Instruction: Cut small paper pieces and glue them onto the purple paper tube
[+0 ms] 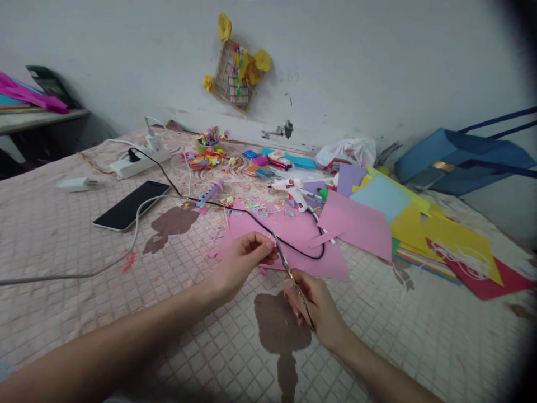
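Note:
My right hand [314,302] is closed around a pair of scissors [282,258], its blades pointing up and away toward my left hand. My left hand [245,257] pinches a small pale strip of paper [272,239] between thumb and fingers, right beside the scissor tips. Whether the blades touch the strip is too small to tell. Both hands are over the near edge of a large pink paper sheet [329,266], which lies on the table. Small pastel paper clippings [262,207] are scattered on the sheet's far part.
A black cable [251,215] loops across the pink sheet from a power strip [138,162]. At left lies a phone [132,206]. A white glue gun [296,193] sits behind the sheet. Coloured papers [413,224] and a blue bag [436,159] are at right.

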### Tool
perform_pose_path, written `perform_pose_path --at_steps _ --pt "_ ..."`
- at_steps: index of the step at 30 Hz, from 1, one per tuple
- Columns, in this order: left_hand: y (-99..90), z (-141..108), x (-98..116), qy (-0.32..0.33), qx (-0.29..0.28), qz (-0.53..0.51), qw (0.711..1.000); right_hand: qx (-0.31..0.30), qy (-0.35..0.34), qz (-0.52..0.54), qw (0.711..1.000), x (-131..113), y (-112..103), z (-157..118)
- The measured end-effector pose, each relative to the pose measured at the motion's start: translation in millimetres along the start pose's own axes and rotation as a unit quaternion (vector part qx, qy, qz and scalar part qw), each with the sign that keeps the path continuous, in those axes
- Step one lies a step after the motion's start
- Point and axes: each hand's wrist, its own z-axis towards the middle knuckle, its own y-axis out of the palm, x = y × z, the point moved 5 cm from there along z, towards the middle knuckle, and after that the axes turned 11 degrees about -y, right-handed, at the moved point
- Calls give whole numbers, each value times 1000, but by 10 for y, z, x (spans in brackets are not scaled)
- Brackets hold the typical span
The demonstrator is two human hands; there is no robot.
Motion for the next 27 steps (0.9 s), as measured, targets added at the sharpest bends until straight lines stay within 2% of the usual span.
perform_pose_path --at_steps 9,27 --pt "8 -14 13 -5 -1 -9 1000 4 -22 -19 1000 8 -17 -7" --pt "3 -4 8 -3 3 -12 1000 9 -4 3 1000 52 -16 -2"
